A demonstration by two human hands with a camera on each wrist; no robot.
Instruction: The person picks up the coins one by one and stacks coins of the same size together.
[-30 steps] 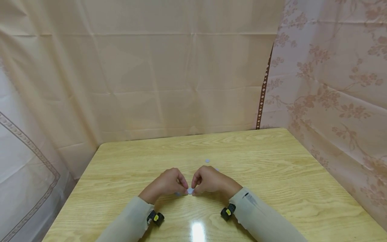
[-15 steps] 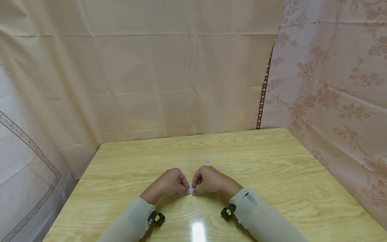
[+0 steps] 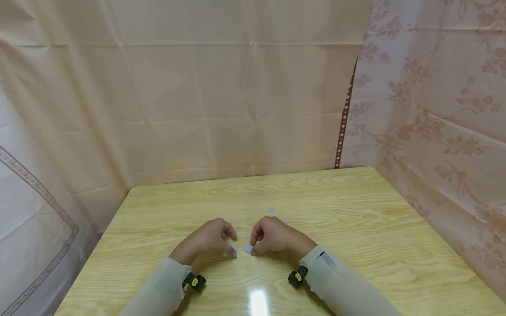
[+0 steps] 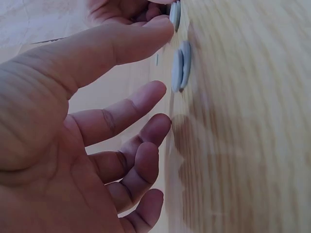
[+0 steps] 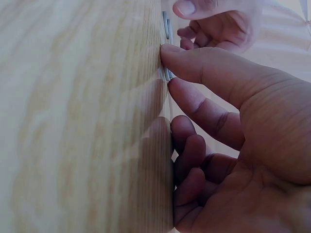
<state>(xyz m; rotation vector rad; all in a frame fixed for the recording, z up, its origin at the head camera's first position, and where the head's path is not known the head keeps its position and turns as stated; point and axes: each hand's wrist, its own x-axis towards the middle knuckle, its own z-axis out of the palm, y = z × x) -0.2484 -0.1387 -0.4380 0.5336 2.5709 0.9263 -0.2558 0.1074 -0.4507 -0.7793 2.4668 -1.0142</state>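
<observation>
Tabletop (image 3: 336,206): L hand (image 3: 209,237) released, fingers apart, nr L grey disc pair (image 4: 181,67); R hand (image 3: 272,236) pinches ctr disc pair (image 3: 248,249).

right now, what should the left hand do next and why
I'd probably have the left hand pinch the left pair of discs: its thumb and forefinger stand apart beside them, while the right hand pinches the right pair.
</observation>
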